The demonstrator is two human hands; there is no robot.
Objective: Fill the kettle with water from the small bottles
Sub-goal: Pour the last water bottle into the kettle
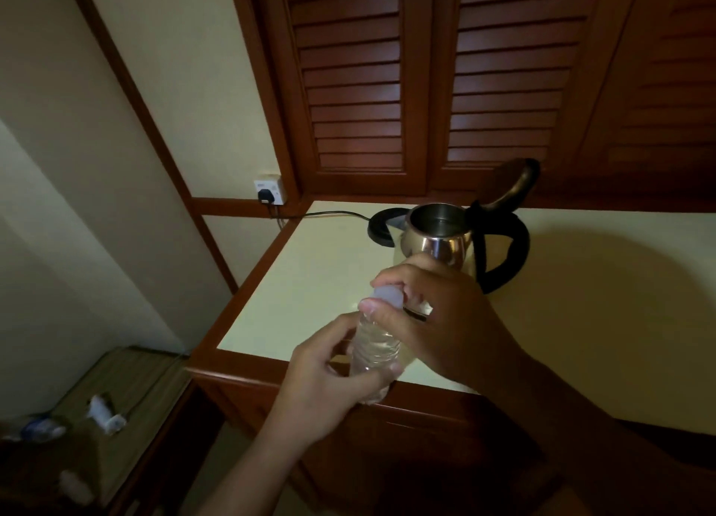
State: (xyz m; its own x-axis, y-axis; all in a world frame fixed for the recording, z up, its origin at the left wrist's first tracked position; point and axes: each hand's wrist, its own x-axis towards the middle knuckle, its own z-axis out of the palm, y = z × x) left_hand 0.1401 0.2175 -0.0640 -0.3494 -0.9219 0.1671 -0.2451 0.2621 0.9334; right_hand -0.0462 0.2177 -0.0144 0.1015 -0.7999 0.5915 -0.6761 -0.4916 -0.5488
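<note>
L grip [325, 391] is clamping bottle [374, 345], near upright; R grip [445, 321] is pinching cap [387, 294]. Open kettle [441, 244] is sitting just beyond, nearer R grip.

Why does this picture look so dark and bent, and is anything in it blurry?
Head view: dim warm light; the kettle throws a broad soft shadow rightwards over the counter; the wide lens bows the louvred doors; pale objects on the low shelf, lower left, are smeared; the held bottle looks fairly clear.
</note>
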